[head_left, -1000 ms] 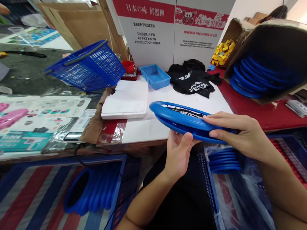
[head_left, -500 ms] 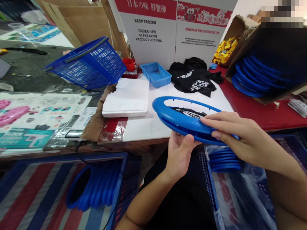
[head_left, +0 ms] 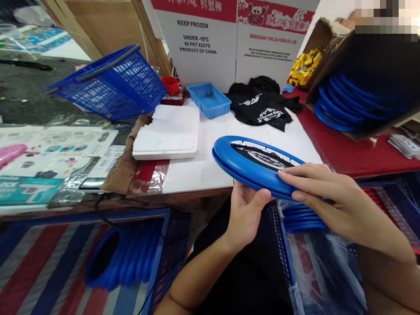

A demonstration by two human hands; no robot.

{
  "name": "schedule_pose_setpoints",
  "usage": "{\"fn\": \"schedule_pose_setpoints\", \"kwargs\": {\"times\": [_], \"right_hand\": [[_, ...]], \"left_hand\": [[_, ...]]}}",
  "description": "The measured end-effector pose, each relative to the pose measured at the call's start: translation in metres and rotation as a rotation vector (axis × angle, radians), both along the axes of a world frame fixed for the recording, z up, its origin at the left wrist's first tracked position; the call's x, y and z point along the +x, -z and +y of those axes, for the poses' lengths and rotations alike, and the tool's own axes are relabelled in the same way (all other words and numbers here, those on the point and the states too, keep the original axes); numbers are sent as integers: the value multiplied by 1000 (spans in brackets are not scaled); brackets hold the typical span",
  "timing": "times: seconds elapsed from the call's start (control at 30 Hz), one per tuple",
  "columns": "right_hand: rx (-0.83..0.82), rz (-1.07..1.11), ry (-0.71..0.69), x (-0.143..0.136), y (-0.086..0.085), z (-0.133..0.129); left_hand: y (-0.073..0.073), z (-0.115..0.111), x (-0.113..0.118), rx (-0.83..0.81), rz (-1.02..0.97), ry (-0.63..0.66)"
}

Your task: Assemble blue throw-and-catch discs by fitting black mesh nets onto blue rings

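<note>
Both of my hands hold a round blue plastic disc with a black, white-printed fabric centre, tilted above the front of the white work surface. My left hand grips it from below, thumb at the near edge and the other fingers hidden underneath. On the right side, my right hand pinches the rim, fingers on top and thumb at the edge. A narrow dark seam runs between the disc's upper and lower rings. Behind it lie black fabric pieces with white print.
A light blue tray, a white foam slab and a tilted blue basket stand left of the fabric. A carton at right holds blue rings. Crates below hold more blue rings. White cardboard stands behind.
The gap between the disc's two blue rings has narrowed, and more of its printed centre shows. My right fingers stay on the rim. The whole view has shifted slightly.
</note>
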State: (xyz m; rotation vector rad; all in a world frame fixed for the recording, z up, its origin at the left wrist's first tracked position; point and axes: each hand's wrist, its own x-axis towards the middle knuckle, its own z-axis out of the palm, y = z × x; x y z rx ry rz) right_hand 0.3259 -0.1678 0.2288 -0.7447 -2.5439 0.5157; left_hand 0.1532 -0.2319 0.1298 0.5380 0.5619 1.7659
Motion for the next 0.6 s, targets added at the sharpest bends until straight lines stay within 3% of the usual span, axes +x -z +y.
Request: {"fn": "schedule_pose_setpoints", "kwargs": {"times": [0.6], "right_hand": [[-32, -22, -44, 7, 3, 4]], "left_hand": [[-1, 2, -1, 2, 3, 24]]}}
